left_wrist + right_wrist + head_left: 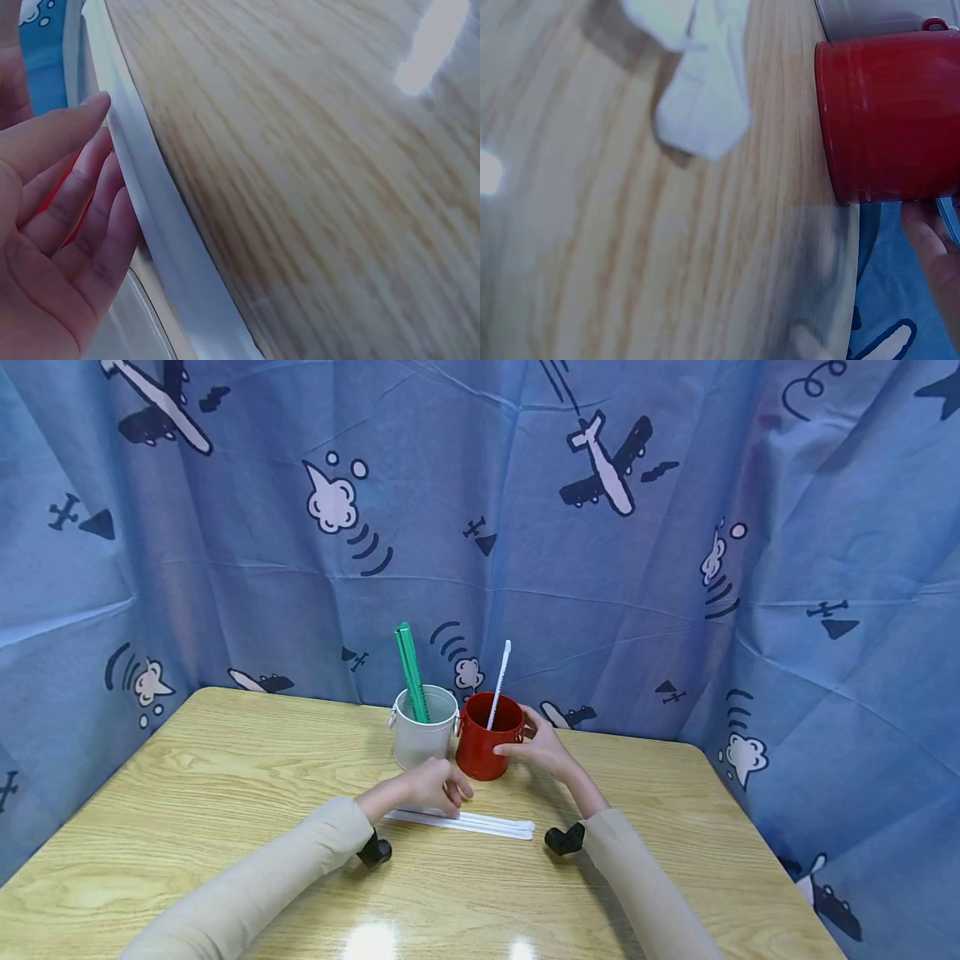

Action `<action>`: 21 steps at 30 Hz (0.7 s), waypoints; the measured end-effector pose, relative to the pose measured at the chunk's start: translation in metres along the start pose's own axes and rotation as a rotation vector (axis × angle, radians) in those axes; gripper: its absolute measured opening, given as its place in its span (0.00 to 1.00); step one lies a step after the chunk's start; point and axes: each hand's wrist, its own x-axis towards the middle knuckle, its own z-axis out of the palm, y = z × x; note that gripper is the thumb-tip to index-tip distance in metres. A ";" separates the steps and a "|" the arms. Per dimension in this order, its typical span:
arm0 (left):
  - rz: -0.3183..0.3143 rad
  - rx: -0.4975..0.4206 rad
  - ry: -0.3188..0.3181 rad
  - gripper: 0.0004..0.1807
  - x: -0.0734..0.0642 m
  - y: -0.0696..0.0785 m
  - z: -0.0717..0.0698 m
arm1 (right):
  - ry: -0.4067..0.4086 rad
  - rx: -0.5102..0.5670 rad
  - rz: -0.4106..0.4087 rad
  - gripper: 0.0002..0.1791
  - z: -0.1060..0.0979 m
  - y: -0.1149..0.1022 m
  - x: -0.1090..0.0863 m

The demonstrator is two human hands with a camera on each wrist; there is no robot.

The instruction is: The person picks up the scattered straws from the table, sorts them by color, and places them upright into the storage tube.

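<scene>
On the table lie several white paper-wrapped straws, side by side. My left hand is over their left part; in the left wrist view its thumb and fingertips touch the edge of a white straw, fingers loosely bent. My right hand grips the right side of a small red bucket, thumb at the front and fingers behind. One white wrapped straw stands tilted in that bucket. Beside it on the left is a white bucket holding green wrapped straws.
The wood-grain table reaches back to a blue curtain printed with planes and clouds, which also hangs at both sides. Both buckets stand near the back edge and have side handles. A black wrist-camera mount sits below the right wrist.
</scene>
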 end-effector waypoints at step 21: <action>-0.012 0.135 0.060 0.11 -0.009 -0.002 0.001 | -0.010 0.003 0.006 0.44 -0.001 0.000 0.000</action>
